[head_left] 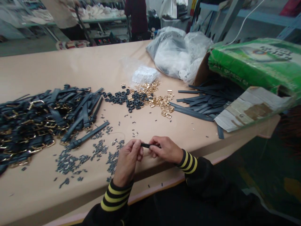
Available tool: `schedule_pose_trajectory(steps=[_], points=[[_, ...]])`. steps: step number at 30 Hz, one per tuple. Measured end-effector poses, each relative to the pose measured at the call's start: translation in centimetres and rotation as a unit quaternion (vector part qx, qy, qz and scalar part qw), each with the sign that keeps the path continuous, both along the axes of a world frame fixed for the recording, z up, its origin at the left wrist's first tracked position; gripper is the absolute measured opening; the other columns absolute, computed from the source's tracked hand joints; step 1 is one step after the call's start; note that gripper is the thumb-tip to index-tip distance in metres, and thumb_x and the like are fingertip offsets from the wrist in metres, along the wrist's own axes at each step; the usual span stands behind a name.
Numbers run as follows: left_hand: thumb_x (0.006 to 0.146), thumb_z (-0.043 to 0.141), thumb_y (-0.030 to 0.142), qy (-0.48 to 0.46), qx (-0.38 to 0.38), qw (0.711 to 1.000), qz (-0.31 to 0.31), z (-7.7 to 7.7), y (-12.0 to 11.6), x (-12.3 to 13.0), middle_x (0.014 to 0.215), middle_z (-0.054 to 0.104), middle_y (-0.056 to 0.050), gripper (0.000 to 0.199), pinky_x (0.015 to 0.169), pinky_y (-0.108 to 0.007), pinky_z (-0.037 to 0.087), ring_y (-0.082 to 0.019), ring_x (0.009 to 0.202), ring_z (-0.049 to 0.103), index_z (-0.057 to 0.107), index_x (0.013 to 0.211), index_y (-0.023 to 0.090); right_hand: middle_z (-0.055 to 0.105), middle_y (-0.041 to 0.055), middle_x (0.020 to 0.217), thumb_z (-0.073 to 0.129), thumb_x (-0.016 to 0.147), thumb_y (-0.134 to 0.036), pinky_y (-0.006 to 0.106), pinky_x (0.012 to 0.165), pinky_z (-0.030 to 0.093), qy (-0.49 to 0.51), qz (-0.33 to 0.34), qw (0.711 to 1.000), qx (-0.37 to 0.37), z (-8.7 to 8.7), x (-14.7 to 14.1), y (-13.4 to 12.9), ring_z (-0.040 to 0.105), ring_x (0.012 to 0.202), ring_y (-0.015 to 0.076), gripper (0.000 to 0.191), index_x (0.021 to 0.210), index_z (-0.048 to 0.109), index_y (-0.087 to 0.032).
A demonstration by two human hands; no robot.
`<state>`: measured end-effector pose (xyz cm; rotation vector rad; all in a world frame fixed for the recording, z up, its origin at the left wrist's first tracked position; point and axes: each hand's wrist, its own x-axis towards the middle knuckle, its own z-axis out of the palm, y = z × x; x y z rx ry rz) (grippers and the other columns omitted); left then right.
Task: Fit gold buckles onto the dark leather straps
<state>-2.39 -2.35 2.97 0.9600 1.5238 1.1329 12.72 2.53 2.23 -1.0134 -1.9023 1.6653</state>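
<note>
A workshop: heaped straps (57,116), loose gold buckles (154,100).

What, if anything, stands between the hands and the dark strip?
Nothing visible: left hand and right hand hold the dark strip directly, near the edge of the table. Small dark pieces lie to the left, not between.

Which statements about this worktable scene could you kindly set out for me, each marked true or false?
1. The left hand and the right hand both hold one thin dark piece. True.
2. In the picture, the large plastic bag is left of the green box. True.
3. The gold-coloured buckles are all inside the green box. False: they lie loose on the table.
4. The big pile of buckled straps is at the picture's right side. False: it is at the left.
5. Both sleeve cuffs have yellow stripes. True.
</note>
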Motion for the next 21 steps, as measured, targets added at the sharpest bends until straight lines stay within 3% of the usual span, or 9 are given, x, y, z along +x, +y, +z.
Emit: schedule_pose_trajectory(steps=[2, 4, 8, 11, 15, 21], points=[[0.077, 0.051, 0.042, -0.002, -0.002, 1.0, 0.011, -0.3, 0.0, 0.2, 0.053, 0.048, 0.005, 0.025, 0.042, -0.02, 0.034, -0.007, 0.042, 0.041, 0.053, 0.076, 0.016, 0.063, 0.006, 0.084, 0.049, 0.08, -0.016, 0.028, 0.072, 0.043, -0.069, -0.041, 0.986, 0.144, 0.3, -0.1, -0.4, 0.058, 0.075, 0.0148, 0.01, 0.086, 0.056, -0.016], [0.077, 0.052, 0.038, 0.044, 0.004, 0.999, 0.02, -0.6, -0.1, 0.2, 0.054, 0.049, 0.005, 0.022, 0.046, -0.021, 0.037, -0.009, 0.046, 0.045, 0.053, 0.086, 0.017, 0.062, 0.0065, 0.091, 0.051, 0.08, -0.019, 0.028, 0.077, 0.041, -0.079, -0.051, 0.978, 0.184, 0.4, 0.0, -0.5, 0.057, 0.085, 0.0164, 0.015, 0.093, 0.057, -0.016], [0.079, 0.051, 0.034, 0.089, 0.018, 0.996, 0.012, -1.1, -0.4, -0.2, 0.055, 0.051, 0.006, 0.032, 0.049, -0.021, 0.037, -0.01, 0.049, 0.047, 0.046, 0.107, 0.018, 0.061, 0.0027, 0.077, 0.052, 0.079, -0.019, 0.023, 0.065, 0.042, -0.039, -0.025, 0.995, 0.088, -0.2, 0.2, 0.0, 0.054, 0.069, 0.0116, 0.015, 0.091, 0.059, -0.013], [0.08, 0.05, 0.035, 0.04, 0.012, 0.999, 0.027, -1.5, -0.4, -0.4, 0.055, 0.052, 0.005, 0.032, 0.048, -0.02, 0.036, -0.009, 0.048, 0.047, 0.045, 0.105, 0.018, 0.054, -0.001, 0.065, 0.052, 0.078, -0.018, 0.02, 0.053, 0.04, 0.013, -0.006, 1.0, -0.026, -0.6, 0.2, 0.4, 0.048, 0.056, 0.0077, 0.012, 0.086, 0.057, -0.012], [0.079, 0.05, 0.037, 0.03, 0.01, 0.999, 0.027, -1.5, -0.2, -0.1, 0.053, 0.052, 0.005, 0.033, 0.049, -0.021, 0.037, -0.011, 0.05, 0.049, 0.047, 0.104, 0.017, 0.051, -0.0034, 0.059, 0.054, 0.077, -0.022, 0.018, 0.047, 0.042, 0.072, -0.002, 0.984, -0.164, -0.7, -0.2, 0.6, 0.048, 0.049, 0.006, 0.011, 0.083, 0.052, -0.012], [0.079, 0.05, 0.035, 0.2, 0.04, 0.979, -0.029, -1.2, 0.6, 0.5, 0.067, 0.058, -0.001, 0.023, 0.056, -0.027, 0.043, -0.015, 0.058, 0.054, 0.057, 0.094, 0.019, 0.058, -0.0019, 0.057, 0.055, 0.077, -0.033, 0.016, 0.035, 0.038, 0.087, 0.027, 0.966, -0.242, -1.4, -0.4, 1.7, 0.049, 0.038, 0.0058, 0.022, 0.077, 0.045, -0.014]])
